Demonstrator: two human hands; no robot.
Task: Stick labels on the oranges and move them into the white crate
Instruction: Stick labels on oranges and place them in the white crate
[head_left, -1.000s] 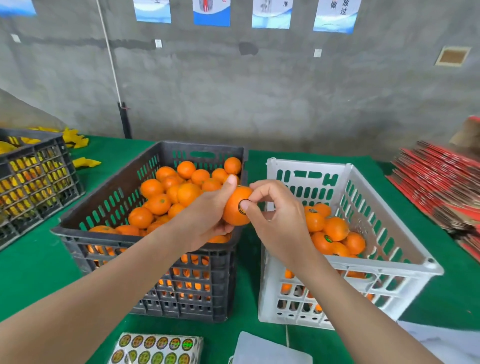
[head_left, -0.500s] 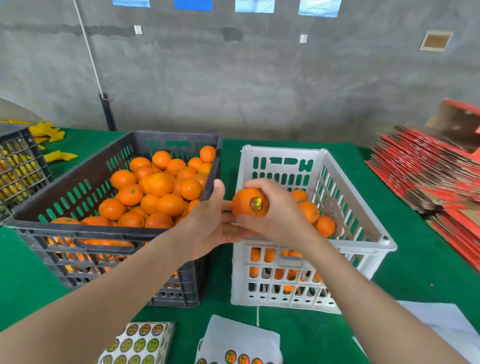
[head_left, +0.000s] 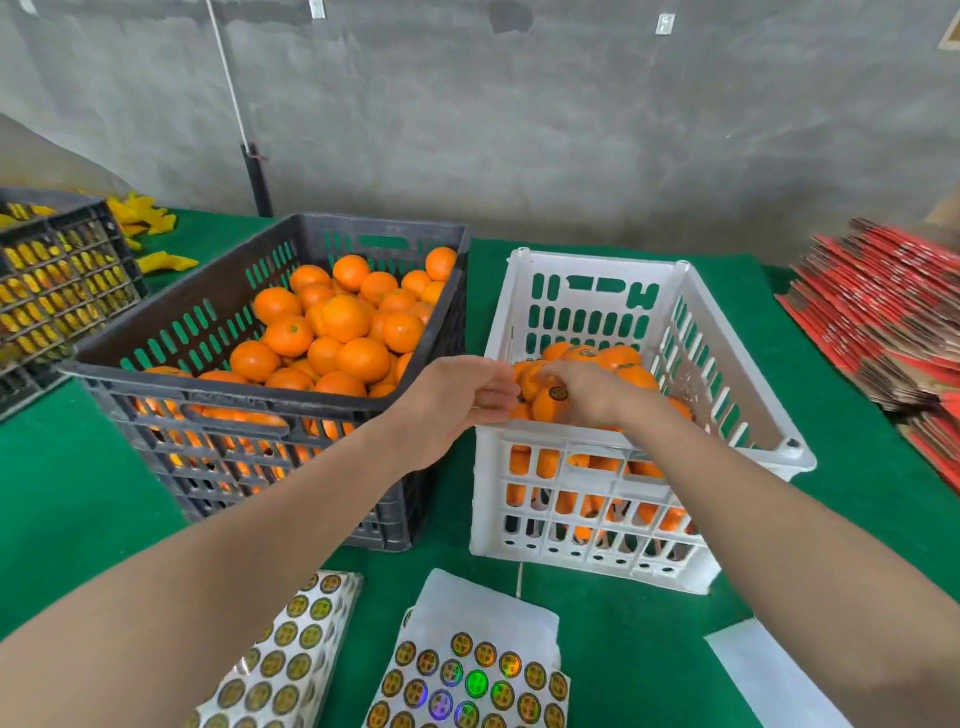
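The right hand (head_left: 592, 389) is gripping a labelled orange (head_left: 545, 408) in the white crate (head_left: 597, 270), the loosely curled left hand (head_left: 457, 400) is holding nothing, and many oranges (head_left: 343, 317) are waiting.

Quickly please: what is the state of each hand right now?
Left hand: fingers loosely curled, holds nothing.
Right hand: grips the labelled orange.

Bright, even, diffuse light, shadows faint; holographic stickers (head_left: 475, 683) at 6 o'clock glint green and blue; red cardboard stack (head_left: 883, 322) at 3 o'clock motion-smeared; wide-angle bending at edges.
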